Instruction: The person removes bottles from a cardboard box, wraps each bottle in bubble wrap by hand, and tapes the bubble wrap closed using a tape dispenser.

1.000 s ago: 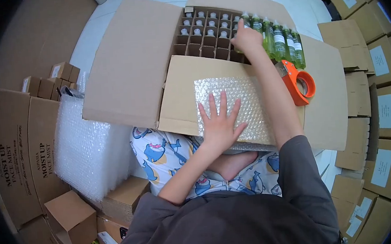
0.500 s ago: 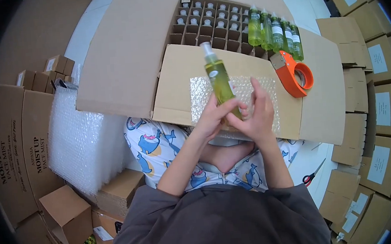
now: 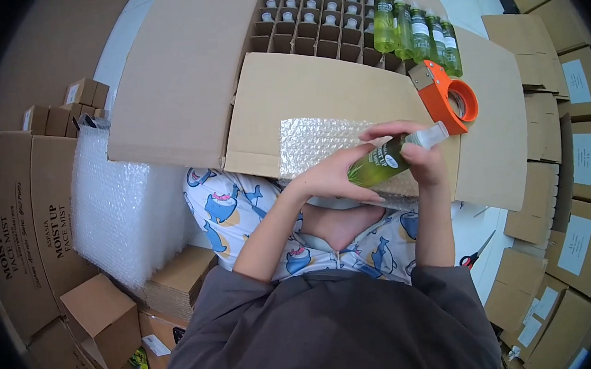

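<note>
A green spray bottle (image 3: 381, 164) lies tilted between my two hands, its clear cap pointing up and right. My left hand (image 3: 333, 176) grips the bottle's base end. Around the neck and cap end my right hand (image 3: 424, 159) is wrapped. Beneath them a sheet of bubble wrap (image 3: 306, 140) rests on the closed flap of a large carton (image 3: 260, 90), partly hidden by my hands. Several green bottles (image 3: 419, 32) are grouped at the carton's right side, beside the divider compartments (image 3: 305, 43) that hold more capped bottles. An orange tape dispenser (image 3: 441, 100) sits on the right flap.
A stack of bubble wrap sheets (image 3: 114, 212) stands at the left, near an open small box (image 3: 101, 314) and flat cardboard (image 3: 181, 273). Red-handled scissors (image 3: 469, 259) lie on the floor at right. Labelled cartons (image 3: 577, 235) line the right side.
My right hand took a green bottle from the group and brought it over the bubble wrap. The bottle has since turned from nearly upright to tilted right, and my left hand now holds it too.
</note>
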Motion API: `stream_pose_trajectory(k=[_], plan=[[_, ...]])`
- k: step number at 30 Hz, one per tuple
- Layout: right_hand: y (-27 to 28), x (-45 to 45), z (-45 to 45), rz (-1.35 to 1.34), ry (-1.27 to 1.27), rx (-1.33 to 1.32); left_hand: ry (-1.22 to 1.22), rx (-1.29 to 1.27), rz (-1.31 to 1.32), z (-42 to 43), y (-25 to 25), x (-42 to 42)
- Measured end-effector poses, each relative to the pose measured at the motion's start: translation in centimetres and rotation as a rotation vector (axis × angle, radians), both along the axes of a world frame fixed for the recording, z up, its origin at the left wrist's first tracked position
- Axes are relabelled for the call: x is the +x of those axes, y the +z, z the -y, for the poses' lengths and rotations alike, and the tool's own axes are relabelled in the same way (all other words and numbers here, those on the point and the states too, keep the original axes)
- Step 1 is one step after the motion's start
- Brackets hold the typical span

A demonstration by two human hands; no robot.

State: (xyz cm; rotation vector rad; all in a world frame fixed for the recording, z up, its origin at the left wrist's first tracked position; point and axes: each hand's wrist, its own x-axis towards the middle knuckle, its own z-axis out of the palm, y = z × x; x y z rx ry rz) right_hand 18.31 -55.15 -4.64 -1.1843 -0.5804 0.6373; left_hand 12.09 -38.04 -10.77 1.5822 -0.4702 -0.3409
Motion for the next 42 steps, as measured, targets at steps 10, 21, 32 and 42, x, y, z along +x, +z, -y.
stream_pose_trajectory(k=[10,21,32,42], plan=[[0.0,-2.5,-0.2,0.110,-0.499,-0.080,0.294,0.165,-0.039,2.3,1.4,-1.0],[-3.3,0.0,1.3,-0.169,-0.462,0.213,0.507,0.174,0.407,2.1,0.2,-0.5],[-6.3,1.3,2.1,1.280,-0.283,-1.093,0.662,0.433,0.433,-3.7,1.4,-1.8],[-6.8,2.1,2.3,1.325,-0.358,-1.030,-0.048,-1.191,-0.651,-2.5,1.7,-2.4]])
